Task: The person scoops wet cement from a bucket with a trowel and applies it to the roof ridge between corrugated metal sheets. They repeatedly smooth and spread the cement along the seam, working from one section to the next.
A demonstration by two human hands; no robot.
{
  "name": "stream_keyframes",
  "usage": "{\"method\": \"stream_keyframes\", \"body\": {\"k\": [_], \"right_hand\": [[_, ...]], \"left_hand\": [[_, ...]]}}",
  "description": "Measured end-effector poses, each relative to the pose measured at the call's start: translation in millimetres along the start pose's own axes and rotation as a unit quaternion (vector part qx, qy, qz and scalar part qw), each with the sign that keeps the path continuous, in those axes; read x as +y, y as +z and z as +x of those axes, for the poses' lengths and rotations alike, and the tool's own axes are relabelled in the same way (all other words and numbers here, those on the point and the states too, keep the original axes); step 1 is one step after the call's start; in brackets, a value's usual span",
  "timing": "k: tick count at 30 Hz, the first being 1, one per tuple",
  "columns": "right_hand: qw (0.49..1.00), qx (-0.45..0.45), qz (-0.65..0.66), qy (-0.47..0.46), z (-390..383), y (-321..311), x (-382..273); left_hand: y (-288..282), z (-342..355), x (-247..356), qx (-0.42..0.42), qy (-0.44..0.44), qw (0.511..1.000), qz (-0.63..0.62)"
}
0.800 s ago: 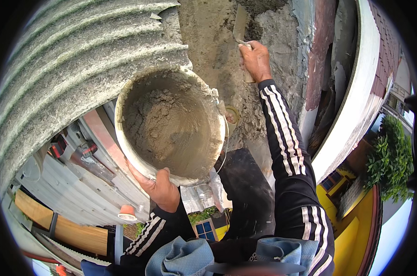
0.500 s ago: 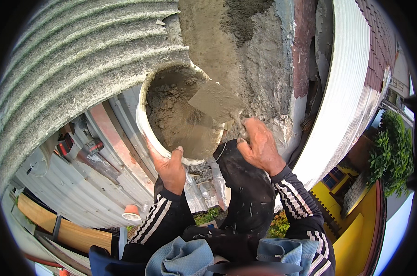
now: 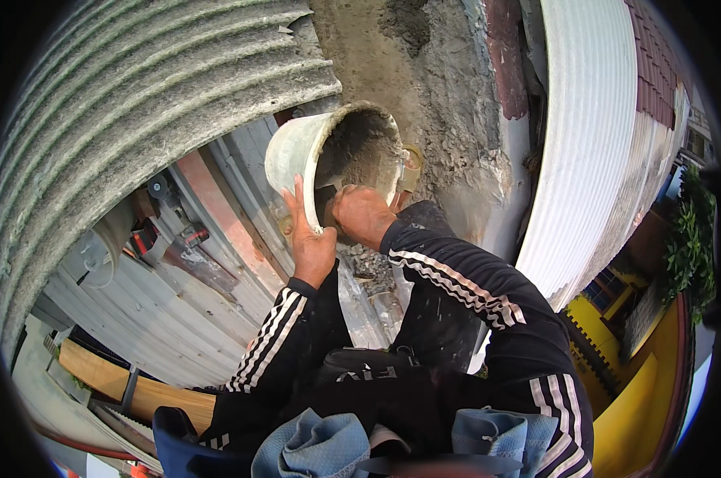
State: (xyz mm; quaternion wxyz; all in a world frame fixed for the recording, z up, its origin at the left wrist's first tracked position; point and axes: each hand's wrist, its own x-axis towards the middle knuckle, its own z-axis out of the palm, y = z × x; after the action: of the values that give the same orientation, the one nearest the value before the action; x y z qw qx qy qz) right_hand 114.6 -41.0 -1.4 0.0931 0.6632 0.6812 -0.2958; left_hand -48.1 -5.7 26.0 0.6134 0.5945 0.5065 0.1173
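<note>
A whitish bucket, crusted with cement, is tilted on its side with its mouth turned to the right. My left hand grips its near rim, thumb over the edge and fingers along the outer wall. At the bucket's mouth, my right hand is closed on a trowel. Only a dark sliver of the trowel's blade shows inside the rim; its handle is hidden in the fist. Grey wet mortar coats the bucket's inner wall.
Corrugated grey roofing lies at the left, a mortar-smeared ledge ahead, and a white corrugated sheet at the right. Below left, red-and-black power tools rest on metal sheets. A clear plastic cup stands beside the bucket.
The bucket has tipped from nearly upright onto its side. My right hand has moved left with the trowel, from above the right rim into the bucket's mouth.
</note>
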Motion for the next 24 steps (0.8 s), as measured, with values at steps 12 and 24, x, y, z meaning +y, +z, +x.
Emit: {"method": "stream_keyframes", "body": {"k": [12, 24], "right_hand": [[0.974, -0.020, 0.060, 0.217, -36, 30, 19], [0.911, -0.074, 0.390, 0.108, -28, 90, 27]], "left_hand": [[-3, -12, -22, -0.032, 0.021, 0.999, 0.010], [1, -19, -41, -0.055, 0.036, 0.997, 0.049]]}}
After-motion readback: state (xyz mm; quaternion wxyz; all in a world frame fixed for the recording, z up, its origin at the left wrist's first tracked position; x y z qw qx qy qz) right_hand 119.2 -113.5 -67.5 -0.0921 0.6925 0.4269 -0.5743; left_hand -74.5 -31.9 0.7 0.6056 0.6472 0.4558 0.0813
